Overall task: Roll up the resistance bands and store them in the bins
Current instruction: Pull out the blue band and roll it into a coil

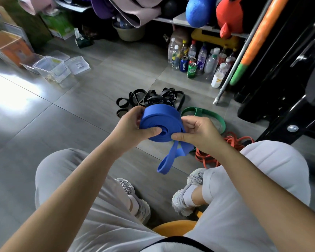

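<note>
Blue resistance band (pixel 162 118): wide, flat, mostly wound into a thick coil, held mid-air above the floor (pixel 80 124) in front of the knees. Spiral face turns toward the person, so roll axis runs roughly front-to-back. Loose looped tail (pixel 168 160) hangs down-left. Left hand (pixel 133 124) grips coil's left side, thumb near centre. Right hand (pixel 198 131) pinches right edge w/ thumb & fingers. Clear bins (pixel 51 68) well apart, far left.

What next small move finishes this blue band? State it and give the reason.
Probably wind one more turn: the left hand holds the rolled blue band while the right hand pinches it where the loose tail hangs down unrolled. The roll likely isn't ready for the clear bins on the floor until that tail is taken in.
</note>
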Demonstrator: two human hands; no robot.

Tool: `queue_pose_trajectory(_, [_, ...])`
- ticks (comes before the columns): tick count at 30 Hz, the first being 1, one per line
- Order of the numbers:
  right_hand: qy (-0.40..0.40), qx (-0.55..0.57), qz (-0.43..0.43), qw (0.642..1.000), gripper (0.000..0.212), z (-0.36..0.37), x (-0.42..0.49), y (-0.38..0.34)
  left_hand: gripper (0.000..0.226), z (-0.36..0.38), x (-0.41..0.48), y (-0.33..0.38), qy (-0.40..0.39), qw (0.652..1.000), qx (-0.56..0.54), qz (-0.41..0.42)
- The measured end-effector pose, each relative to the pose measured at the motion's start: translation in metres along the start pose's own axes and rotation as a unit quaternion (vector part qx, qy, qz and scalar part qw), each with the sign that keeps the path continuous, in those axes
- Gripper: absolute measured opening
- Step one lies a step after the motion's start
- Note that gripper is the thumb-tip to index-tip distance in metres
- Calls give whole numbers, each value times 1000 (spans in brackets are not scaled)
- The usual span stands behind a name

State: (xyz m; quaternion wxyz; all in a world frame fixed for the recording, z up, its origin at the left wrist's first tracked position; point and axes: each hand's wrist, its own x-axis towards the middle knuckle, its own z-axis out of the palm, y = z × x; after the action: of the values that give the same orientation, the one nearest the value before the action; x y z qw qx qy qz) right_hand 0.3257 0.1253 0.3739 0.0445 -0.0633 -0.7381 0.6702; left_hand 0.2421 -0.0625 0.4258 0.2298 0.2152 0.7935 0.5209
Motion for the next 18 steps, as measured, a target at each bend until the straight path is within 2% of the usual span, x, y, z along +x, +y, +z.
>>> queue_pose_trajectory(1, [-4,-26,5,1000,38,-1,1,-1,42,-2,3,2,7,990,138,34])
queue_pose_trajectory(3, [-25,-97,4,995,38,1,4,-3,64,-5,3,7,-13,935,342,97])
queue_pose_trajectory(5, [-45,-174,0,984,34,8,8,-6,71,0,2,12,-59,878,463,110])
queue_pose_trajectory(7, [-45,-199,4,979,31,13,10,-10,59,6,4,13,-76,826,547,108])
queue_pose_trajectory(8, [-46,-198,3,979,31,13,10,-10,52,6,5,13,-71,819,560,106])
queue_pose_trajectory(9, [-46,-189,3,981,32,14,9,-11,47,4,6,14,-63,826,551,102])
queue_pose_trajectory(13, [-29,-85,50,995,48,7,4,13,44,-5,5,9,-33,905,414,96])
queue_pose_trajectory(15, [-35,-134,89,986,38,-1,0,41,45,-11,4,11,5,939,331,99])
queue_pose_trajectory(18, [-60,-184,165,967,30,-9,-15,83,48,-24,5,16,40,965,238,104])
